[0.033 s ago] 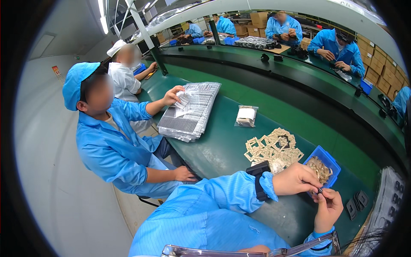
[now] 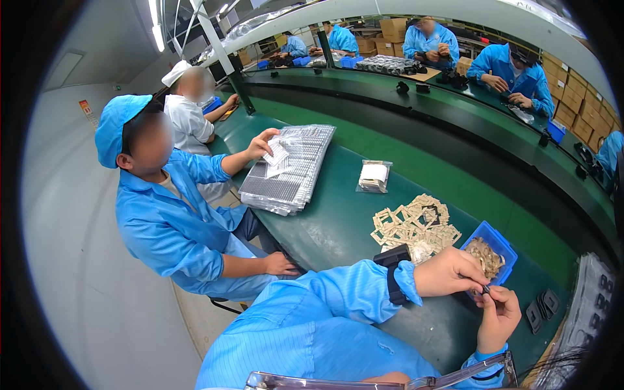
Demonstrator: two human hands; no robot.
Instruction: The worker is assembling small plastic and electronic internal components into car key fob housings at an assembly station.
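At the lower right, my left hand (image 2: 450, 273) and my right hand (image 2: 499, 316) meet fingertip to fingertip. Both pinch a small dark piece (image 2: 485, 290), mostly covered by the fingers, so its kind cannot be made out. Just beyond them is a blue plastic bin (image 2: 510, 263) with many small tan pieces (image 2: 484, 257) in it. A loose pile of cream-coloured frame-shaped pieces (image 2: 416, 221) lies left of the bin. Several black frame-shaped parts (image 2: 543, 311) rest on the table to the right of my right hand.
The green table (image 2: 318, 237) carries a clear bag with white contents (image 2: 374, 175) and a stack of plastic-wrapped printed sheets (image 2: 292, 169). A co-worker in blue (image 2: 175, 214) sits at my left, one hand over that stack. Plastic-covered material (image 2: 585, 305) lies at the far right.
The co-worker's small white sheet over the stack has shifted and tilted slightly. My hands and the dark piece look unchanged.
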